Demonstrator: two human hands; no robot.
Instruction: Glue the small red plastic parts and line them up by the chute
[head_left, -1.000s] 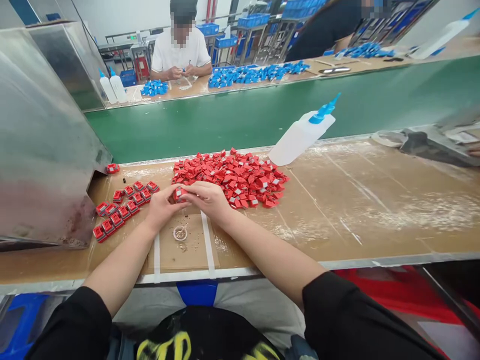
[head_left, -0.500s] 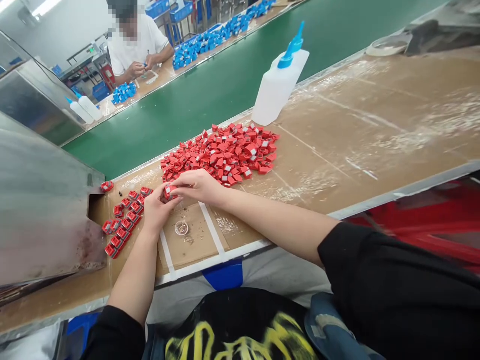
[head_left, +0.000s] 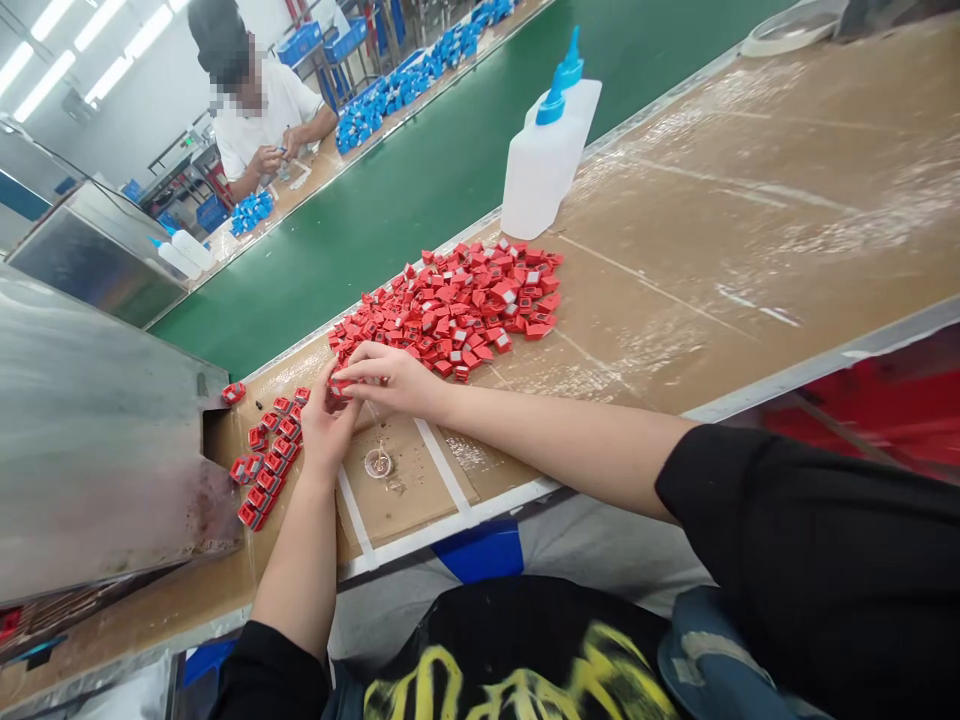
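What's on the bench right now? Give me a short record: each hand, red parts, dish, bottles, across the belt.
Left hand: gripping a red part
Right hand: fingers on the same part
Loose pile: red parts, beyond the hands
Grouped red parts: left of the left hand
Small round dish: nearer the body than the hands
Bottles: two, blue nozzles, beside the pile
Across green belt: co-worker, blue parts
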